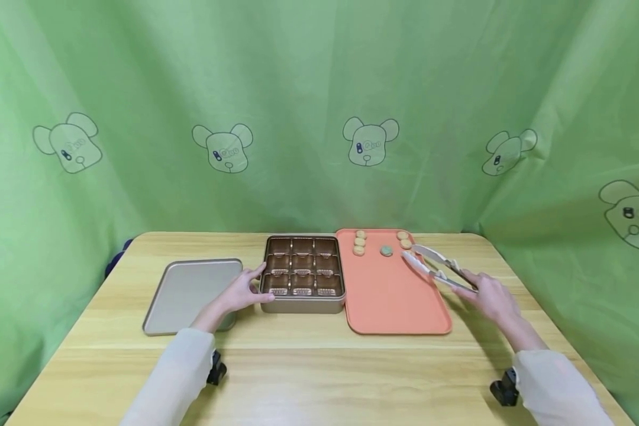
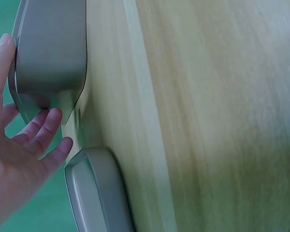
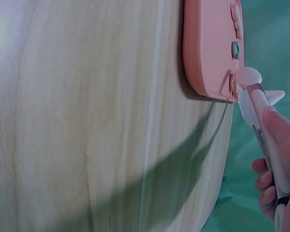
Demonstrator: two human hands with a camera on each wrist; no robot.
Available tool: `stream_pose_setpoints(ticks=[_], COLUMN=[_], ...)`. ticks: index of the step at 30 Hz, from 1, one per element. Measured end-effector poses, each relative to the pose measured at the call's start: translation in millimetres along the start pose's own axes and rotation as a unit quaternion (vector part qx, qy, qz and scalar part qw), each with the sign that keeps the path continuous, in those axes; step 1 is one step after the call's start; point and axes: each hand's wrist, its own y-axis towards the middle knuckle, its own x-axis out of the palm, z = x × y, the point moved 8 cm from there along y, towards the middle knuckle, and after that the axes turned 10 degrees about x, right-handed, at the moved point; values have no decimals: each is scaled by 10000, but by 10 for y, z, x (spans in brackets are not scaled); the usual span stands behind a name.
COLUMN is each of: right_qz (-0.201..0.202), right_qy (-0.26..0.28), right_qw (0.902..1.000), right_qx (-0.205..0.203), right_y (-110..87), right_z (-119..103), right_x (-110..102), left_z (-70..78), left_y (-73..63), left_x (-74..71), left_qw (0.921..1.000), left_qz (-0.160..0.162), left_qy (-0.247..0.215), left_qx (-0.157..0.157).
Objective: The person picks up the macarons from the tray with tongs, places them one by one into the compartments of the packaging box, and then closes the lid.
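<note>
My left hand (image 1: 242, 290) rests at the front left corner of a brown baking tin (image 1: 303, 305) with several square compartments. Its thumb lies along the front side and its fingers touch the left side (image 2: 48, 72). In my right hand (image 1: 492, 296) I grip a pair of tongs (image 1: 447, 279) with white tips, its arms spread apart. The tips hover by the right edge of a coral tray (image 1: 396, 307), close to a tan cookie (image 1: 406, 244). Another tan cookie (image 1: 402, 235) lies behind it. A green cookie (image 1: 386, 251) sits left of the tips.
Three more tan cookies (image 1: 359, 242) line the tray's back left. A shallow grey-beige pan or lid (image 1: 191, 290) lies left of the tin, partly behind my left forearm. The tin stands against the tray's left edge. A green curtain (image 1: 298, 189) hangs behind the wooden table (image 1: 309, 373).
</note>
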Motion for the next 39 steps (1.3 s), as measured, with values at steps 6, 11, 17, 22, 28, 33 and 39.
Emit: stream_pose_setpoints(ticks=[6, 11, 17, 22, 28, 33, 39], right_qz=[0, 68, -5, -16, -14, 22, 137], right_qy=[-151, -238, -290, -252, -309, -239, -31], right_qw=[9999, 9996, 9995, 9996, 9993, 9995, 9993], right_qx=[-35, -108, -150, -135, -192, -222, -350], right_y=[15, 23, 6, 15, 17, 0, -40], right_z=[6, -15, -48, -69, -100, -95, -55], right_x=[11, 13, 24, 26, 22, 16, -23], left_z=[-2, -6, 1, 13, 14, 20, 18], left_y=[-4, -1, -3, -2, -3, -2, -1], left_x=[8, 4, -2, -9, -8, -8, -11], left_qw=[10000, 10000, 10000, 9999, 9999, 9999, 10000], left_qz=[-11, 3, -14, -24, -10, -43, -59], left_qy=[-16, 0, -10, 81, 82, 30, -15], left_qx=[-8, 55, 95, 121, 111, 90, 56])
